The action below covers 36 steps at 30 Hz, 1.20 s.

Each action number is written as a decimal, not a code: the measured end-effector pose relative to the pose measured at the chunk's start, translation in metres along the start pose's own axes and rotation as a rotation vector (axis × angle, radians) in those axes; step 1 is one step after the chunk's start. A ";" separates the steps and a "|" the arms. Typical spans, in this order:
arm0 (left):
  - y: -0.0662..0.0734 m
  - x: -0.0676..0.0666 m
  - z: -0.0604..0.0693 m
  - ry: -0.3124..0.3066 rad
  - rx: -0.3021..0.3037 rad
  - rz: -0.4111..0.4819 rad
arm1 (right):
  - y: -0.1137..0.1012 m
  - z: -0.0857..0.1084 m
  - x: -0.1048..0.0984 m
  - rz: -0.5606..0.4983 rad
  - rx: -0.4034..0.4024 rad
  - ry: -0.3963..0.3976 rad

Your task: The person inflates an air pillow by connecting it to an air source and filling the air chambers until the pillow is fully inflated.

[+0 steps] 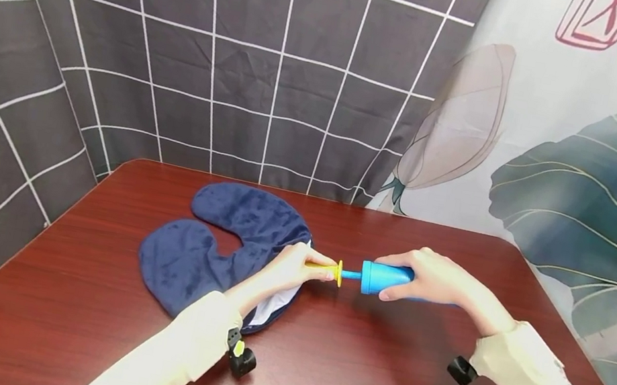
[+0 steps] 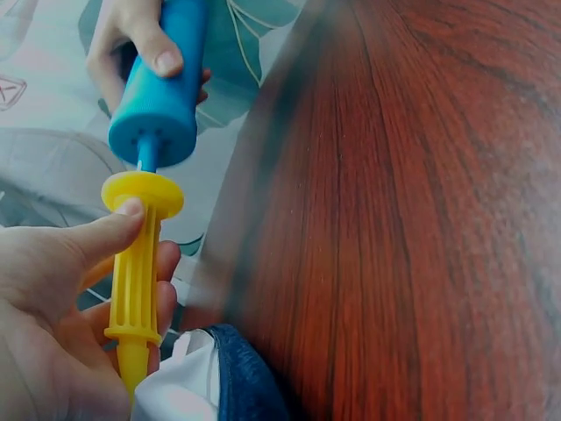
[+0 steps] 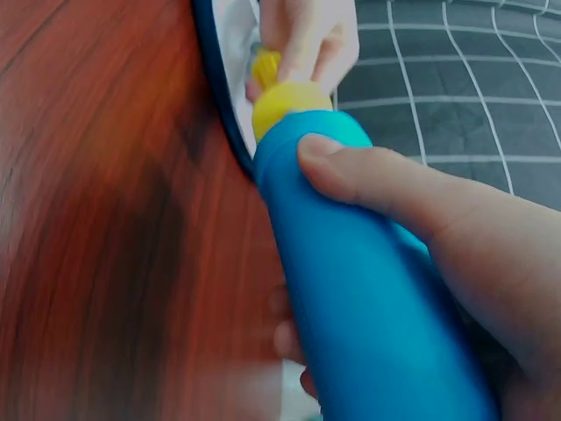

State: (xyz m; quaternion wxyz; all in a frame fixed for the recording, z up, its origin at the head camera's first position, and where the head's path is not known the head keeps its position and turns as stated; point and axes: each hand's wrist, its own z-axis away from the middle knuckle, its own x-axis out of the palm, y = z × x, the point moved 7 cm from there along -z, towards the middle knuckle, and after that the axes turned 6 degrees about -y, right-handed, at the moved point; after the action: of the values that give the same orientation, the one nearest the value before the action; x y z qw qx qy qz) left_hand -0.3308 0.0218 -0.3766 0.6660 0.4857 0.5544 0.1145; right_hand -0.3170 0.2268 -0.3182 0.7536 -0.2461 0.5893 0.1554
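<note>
A hand air pump has a blue barrel (image 1: pixel 380 279), a short blue rod and a ribbed yellow end piece (image 2: pixel 137 285) with a round flange. My left hand (image 1: pixel 294 264) holds the yellow piece, thumb just below the flange. Curled around the barrel is my right hand (image 1: pixel 436 277), its thumb lying along the side in the right wrist view. A navy plush U-shaped neck pillow (image 1: pixel 256 211) lies under and beside the left hand. White inner material (image 2: pixel 182 386) shows at its edge, by the yellow tip; whether the tip enters it cannot be seen.
The reddish-brown wooden table (image 1: pixel 351 377) extends around the pillow and both arms. Behind it hangs a dark grid-patterned cloth (image 1: pixel 243 72), with a leaf-printed cloth (image 1: pixel 589 199) at the right. Small black cameras sit on both wrists.
</note>
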 end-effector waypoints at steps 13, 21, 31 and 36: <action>-0.008 -0.002 0.001 0.015 -0.017 -0.013 | 0.041 0.044 -0.017 -0.011 0.017 0.024; -0.008 -0.002 0.002 0.014 -0.010 0.000 | 0.057 0.069 -0.026 -0.026 0.007 0.097; -0.008 0.003 -0.002 -0.027 0.015 0.002 | 0.044 0.050 -0.019 -0.012 0.019 0.023; -0.010 0.002 -0.002 -0.016 -0.013 -0.023 | 0.034 0.034 -0.011 -0.012 0.026 -0.004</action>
State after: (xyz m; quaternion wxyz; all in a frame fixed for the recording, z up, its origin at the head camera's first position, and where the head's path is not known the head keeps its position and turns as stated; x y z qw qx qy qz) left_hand -0.3359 0.0194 -0.3850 0.6750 0.4757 0.5538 0.1065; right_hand -0.3104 0.2745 -0.3079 0.7589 -0.2397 0.5881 0.1437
